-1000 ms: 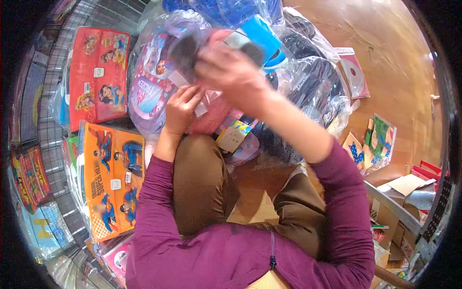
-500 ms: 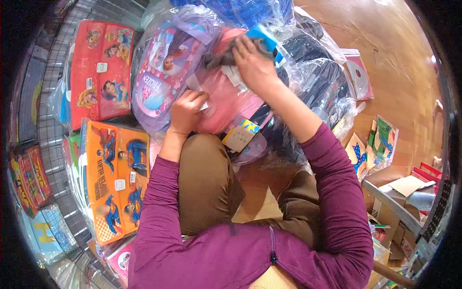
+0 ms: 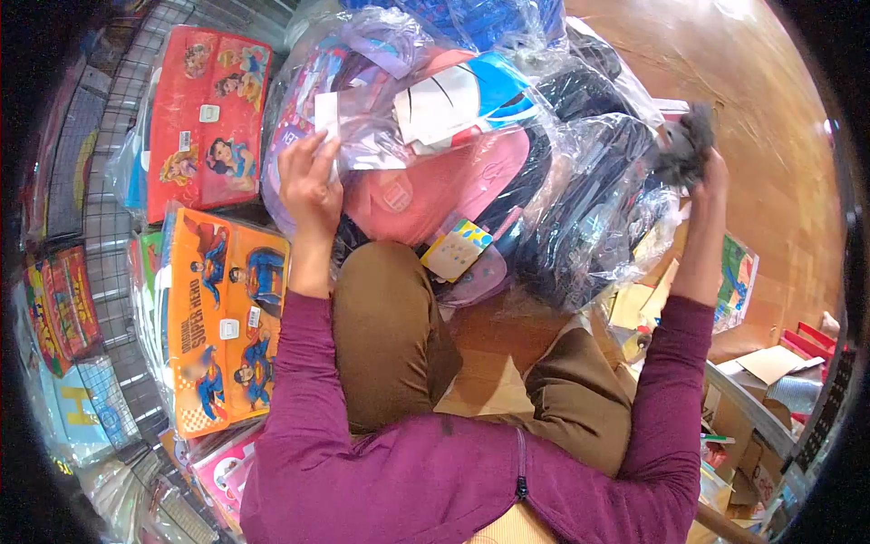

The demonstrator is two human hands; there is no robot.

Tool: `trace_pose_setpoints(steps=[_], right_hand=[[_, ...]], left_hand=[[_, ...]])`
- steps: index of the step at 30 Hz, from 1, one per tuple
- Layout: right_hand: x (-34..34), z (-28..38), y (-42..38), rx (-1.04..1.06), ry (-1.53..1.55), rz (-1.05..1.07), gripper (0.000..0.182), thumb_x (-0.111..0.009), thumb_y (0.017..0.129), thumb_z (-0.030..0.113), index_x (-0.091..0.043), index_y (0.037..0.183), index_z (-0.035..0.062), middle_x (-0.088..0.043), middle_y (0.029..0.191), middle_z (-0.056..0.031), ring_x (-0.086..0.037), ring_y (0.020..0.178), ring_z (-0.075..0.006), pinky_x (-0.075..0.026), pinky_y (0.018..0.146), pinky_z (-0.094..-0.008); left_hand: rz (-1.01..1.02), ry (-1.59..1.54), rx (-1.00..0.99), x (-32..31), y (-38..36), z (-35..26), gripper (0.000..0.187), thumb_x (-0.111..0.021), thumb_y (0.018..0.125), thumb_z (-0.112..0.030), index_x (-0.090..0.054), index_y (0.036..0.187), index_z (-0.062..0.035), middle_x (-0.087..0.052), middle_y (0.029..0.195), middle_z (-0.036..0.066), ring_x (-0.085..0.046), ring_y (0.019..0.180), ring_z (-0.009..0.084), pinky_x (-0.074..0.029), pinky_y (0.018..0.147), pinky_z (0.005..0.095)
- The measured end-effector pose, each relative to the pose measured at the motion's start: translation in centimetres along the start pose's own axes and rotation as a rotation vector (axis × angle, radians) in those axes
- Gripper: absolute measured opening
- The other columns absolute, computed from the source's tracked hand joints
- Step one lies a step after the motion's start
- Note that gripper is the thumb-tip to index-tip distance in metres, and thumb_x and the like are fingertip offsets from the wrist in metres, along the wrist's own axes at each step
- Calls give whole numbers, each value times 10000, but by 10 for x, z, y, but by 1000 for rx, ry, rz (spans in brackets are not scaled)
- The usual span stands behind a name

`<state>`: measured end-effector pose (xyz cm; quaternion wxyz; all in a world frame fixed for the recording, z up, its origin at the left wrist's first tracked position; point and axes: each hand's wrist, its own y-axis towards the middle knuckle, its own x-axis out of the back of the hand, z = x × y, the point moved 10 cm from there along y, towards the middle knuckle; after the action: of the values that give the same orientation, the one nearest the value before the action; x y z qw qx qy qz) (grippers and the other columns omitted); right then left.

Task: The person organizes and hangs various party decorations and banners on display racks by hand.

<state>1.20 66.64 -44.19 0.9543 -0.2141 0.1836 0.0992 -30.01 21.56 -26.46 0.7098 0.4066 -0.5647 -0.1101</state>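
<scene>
My left hand (image 3: 311, 186) is closed on the white-edged side of a clear plastic packet (image 3: 370, 150), its fingers pinching near the white strip. A blue and white printed piece (image 3: 453, 102) shows at the far part of this packet. Beneath it lies a pink backpack (image 3: 399, 195) with a yellow and blue tag (image 3: 458, 249). Out to the right, my right hand (image 3: 712, 177) grips a bunched dark grey cloth (image 3: 686, 150), held away from the packet. A purple Frozen backpack in plastic (image 3: 283, 136) is partly hidden behind my left hand.
Red princess (image 3: 208, 118) and orange superhero (image 3: 231, 317) plastic cases lie at left beside a wire rack (image 3: 100, 208). Dark bags in clear wrap (image 3: 589, 199) are piled right of centre. A blue wrapped bundle (image 3: 489, 18) sits at the back. Boxes and papers (image 3: 770, 363) stand at lower right.
My right hand has swung to the right with the grey cloth, off the blue printed piece. My left hand has moved up and left, and the clear packet is now raised and more exposed.
</scene>
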Motion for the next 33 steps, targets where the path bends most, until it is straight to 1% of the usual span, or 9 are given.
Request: trace_pose_setpoints(steps=[8,11,17,19,21,25,27,31,33], right_hand=[[81,-24,5,-71,49,126,344,-342,833,59,-506,1117,-42,-578,1051,-175,-585,946,-273,-482,840,-396],[91,-22,-1,-23,21,131,356,-324,838,54,-500,1134,-33,-574,1069,-168,-586,945,-271,-485,836,-389],[219,-2,28,43,39,-152,277,-415,839,109,-521,1026,-66,-590,934,-148,-599,838,-237,-504,765,-364],[238,43,-19,291,-29,-411,210,-481,786,65,-562,939,-55,-598,896,-117,-607,788,-218,-516,714,-334],[239,75,-58,509,-176,-440,209,-529,784,88,-572,930,-56,-604,884,-94,-608,766,-203,-520,668,-340],[308,54,-58,412,101,-450,282,-580,783,150,-568,980,-51,-606,884,-84,-608,743,-186,-516,667,-325],[293,56,-91,445,-63,-542,332,-632,759,210,-591,982,-32,-612,898,-76,-607,734,-183,-497,689,-304],[317,67,-109,224,-1413,-904,375,-666,651,299,-645,830,-30,-639,728,-180,-633,735,-253,-474,692,-318],[344,34,-95,97,-1396,-777,410,-643,609,354,-651,813,-1,-627,777,-222,-634,749,-285,-480,679,-330]], left_hand=[[-347,-151,-128,30,81,22,307,-599,652,33,-662,927,-88,-618,969,83,-562,932,251,-414,850,332],[-430,-182,-257,45,102,16,418,-491,553,39,-654,919,-79,-614,945,84,-558,935,258,-426,828,364],[175,157,-231,-65,82,89,453,-586,580,25,-622,1019,-83,-530,1163,126,-460,1108,298,-347,956,392],[403,314,-172,-91,60,109,579,-702,559,-43,-565,1120,-91,-440,1264,170,-400,1159,353,-301,986,421],[390,307,-186,-93,41,121,612,-698,593,-65,-519,1177,-98,-426,1258,212,-365,1182,369,-276,996,441],[299,190,-28,-63,21,129,557,-620,662,-126,-493,1203,-86,-459,1199,234,-366,1173,376,-284,980,451],[234,120,52,-37,28,115,518,-613,683,-187,-510,1173,-52,-460,1198,225,-393,1138,378,-282,977,449],[74,108,154,3,36,47,405,-618,739,-100,-526,1126,-20,-467,1166,195,-440,1098,327,-396,902,396],[-6,41,207,11,36,20,368,-610,755,-52,-529,1111,-11,-462,1161,181,-451,1095,305,-437,874,370]])
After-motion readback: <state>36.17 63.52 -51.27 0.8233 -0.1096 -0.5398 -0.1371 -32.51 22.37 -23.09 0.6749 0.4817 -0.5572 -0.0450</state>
